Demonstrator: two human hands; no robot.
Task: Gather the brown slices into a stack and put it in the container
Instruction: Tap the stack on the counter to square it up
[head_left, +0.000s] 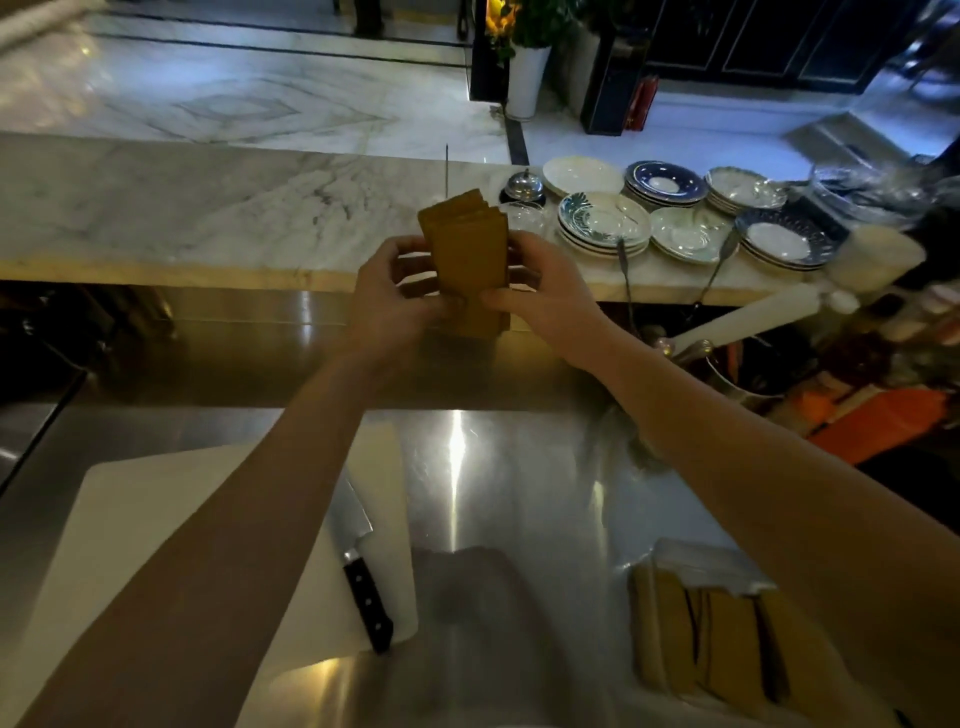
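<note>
A stack of brown rectangular slices is held upright in the air, above the steel counter and in front of the marble ledge. My left hand grips its left side and my right hand grips its right side, thumbs at the front. The top slices are slightly fanned. At the lower right, a clear container holds more brown slices, partly hidden by my right forearm.
A white cutting board lies at the lower left with a black-handled knife on its right edge. Stacks of plates and a service bell sit on the marble ledge. Utensils and clutter crowd the right.
</note>
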